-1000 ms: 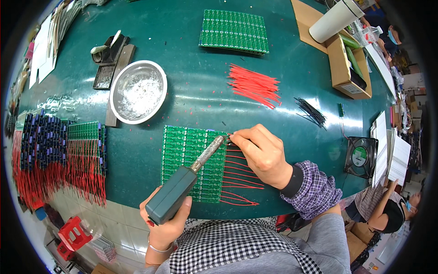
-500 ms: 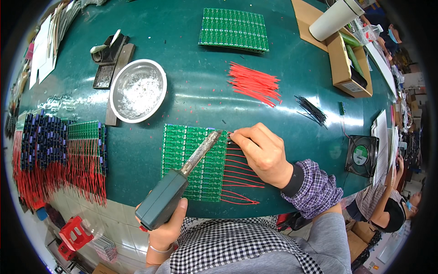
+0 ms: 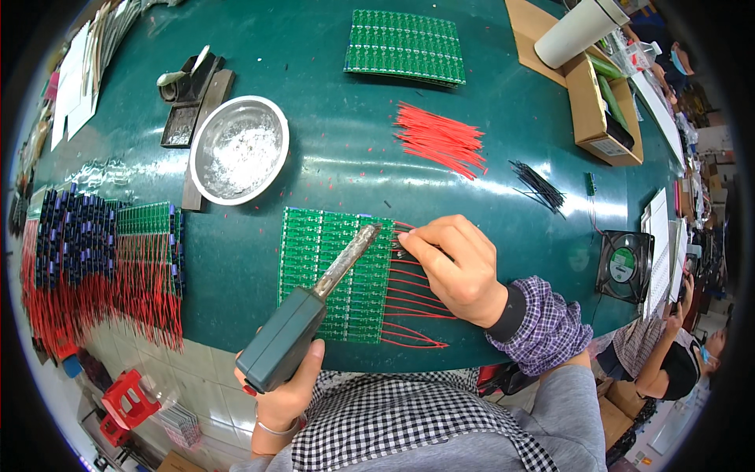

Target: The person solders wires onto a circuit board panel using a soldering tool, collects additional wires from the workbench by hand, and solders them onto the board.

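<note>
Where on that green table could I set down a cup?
Bare tabletop shows between the wired boards and central board; another, lightly specked patch lies between the white bowl and upper boards. It's crowded around the right hand, among red wires beside the soldering iron.

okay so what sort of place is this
Most likely an electronics assembly workshop: the left hand holds what looks like a soldering gun over a green circuit board panel, with a pile of loose red wires nearby.

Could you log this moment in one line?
left hand: gripping soldering iron, tip over green circuit board; right hand: pinched beside board's upper-right corner; red wire pile: beyond board; bowl: left of wire pile
</note>
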A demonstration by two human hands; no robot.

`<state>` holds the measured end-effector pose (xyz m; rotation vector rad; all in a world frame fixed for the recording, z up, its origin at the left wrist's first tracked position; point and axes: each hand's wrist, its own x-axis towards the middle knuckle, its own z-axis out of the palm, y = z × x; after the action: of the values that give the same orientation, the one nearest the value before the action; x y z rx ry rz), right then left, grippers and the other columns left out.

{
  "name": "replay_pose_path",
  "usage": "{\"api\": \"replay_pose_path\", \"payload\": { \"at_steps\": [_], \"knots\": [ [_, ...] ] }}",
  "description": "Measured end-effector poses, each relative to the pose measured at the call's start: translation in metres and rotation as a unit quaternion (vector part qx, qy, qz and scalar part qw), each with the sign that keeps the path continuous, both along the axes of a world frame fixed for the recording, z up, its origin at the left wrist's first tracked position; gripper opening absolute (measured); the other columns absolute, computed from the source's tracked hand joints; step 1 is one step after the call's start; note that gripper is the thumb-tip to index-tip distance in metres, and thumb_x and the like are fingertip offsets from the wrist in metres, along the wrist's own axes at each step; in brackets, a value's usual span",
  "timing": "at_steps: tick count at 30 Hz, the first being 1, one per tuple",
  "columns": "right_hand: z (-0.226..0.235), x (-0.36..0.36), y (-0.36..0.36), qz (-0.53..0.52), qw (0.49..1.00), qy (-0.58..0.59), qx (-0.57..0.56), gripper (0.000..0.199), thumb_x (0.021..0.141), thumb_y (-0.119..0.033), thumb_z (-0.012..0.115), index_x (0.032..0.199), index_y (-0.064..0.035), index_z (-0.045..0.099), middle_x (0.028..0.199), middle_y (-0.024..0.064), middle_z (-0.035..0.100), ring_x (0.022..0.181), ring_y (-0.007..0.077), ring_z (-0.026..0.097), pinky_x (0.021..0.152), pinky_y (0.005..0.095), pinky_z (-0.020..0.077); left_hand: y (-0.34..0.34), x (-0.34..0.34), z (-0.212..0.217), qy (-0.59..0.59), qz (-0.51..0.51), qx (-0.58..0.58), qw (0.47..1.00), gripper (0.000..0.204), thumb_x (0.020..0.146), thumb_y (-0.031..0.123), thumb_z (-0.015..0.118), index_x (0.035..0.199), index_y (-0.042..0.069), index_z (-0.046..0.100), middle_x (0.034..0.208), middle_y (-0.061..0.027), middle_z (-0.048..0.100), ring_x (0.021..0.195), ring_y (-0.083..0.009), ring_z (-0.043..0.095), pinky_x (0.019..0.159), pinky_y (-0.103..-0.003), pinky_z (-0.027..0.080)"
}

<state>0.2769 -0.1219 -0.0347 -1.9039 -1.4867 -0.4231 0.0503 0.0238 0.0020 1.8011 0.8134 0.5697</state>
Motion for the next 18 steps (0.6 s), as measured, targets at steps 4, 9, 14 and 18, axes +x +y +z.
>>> {"api": "replay_pose_path", "payload": {
  "at_steps": [4, 9, 14, 18],
  "knots": [
    [-0.003, -0.003, -0.002, 0.003, 1.000, 0.018, -0.017, 0.028, 0.067, -0.004, 0.069, 0.095, 0.0012, 0.069, 0.085, 0.0064, 0.063, 0.075, 0.0198, 0.062, 0.058, 0.0295, 0.0501, 0.002, -0.005, -0.001, 0.039, -0.017, 0.014, 0.999, 0.027, 0.072, 0.007, 0.081, 0.095, -0.004, 0.072, 0.081, -0.0103, 0.071, 0.066, -0.0159, 0.067, 0.059, -0.028, 0.052],
    [-0.004, -0.002, -0.001, 0.007, 0.999, 0.023, -0.029, 0.027, 0.069, -0.005, 0.068, 0.094, 0.0016, 0.069, 0.085, 0.0062, 0.063, 0.074, 0.0195, 0.061, 0.058, 0.0295, 0.0504, 0.001, 0.002, 0.003, 0.015, -0.019, -0.014, 1.000, 0.026, 0.073, 0.008, 0.081, 0.094, -0.005, 0.072, 0.081, -0.0113, 0.070, 0.064, -0.0169, 0.066, 0.058, -0.027, 0.051],
    [-0.004, -0.002, 0.000, 0.007, 0.999, 0.030, -0.036, 0.026, 0.068, -0.005, 0.068, 0.094, 0.0014, 0.069, 0.085, 0.0063, 0.063, 0.075, 0.0195, 0.061, 0.058, 0.0292, 0.0505, 0.003, 0.002, 0.003, 0.035, -0.052, 0.002, 0.998, 0.025, 0.073, 0.007, 0.080, 0.094, -0.005, 0.072, 0.081, -0.0113, 0.070, 0.064, -0.0162, 0.065, 0.056, -0.026, 0.050],
    [-0.005, -0.003, 0.000, 0.005, 0.999, 0.034, -0.041, 0.026, 0.068, -0.005, 0.068, 0.094, 0.0013, 0.069, 0.085, 0.0062, 0.063, 0.075, 0.0193, 0.061, 0.058, 0.0292, 0.0506, 0.002, 0.006, 0.004, 0.022, -0.054, 0.012, 0.998, 0.022, 0.074, 0.006, 0.079, 0.092, -0.005, 0.072, 0.079, -0.0110, 0.068, 0.062, -0.0156, 0.064, 0.054, -0.026, 0.049]
  ]
}}
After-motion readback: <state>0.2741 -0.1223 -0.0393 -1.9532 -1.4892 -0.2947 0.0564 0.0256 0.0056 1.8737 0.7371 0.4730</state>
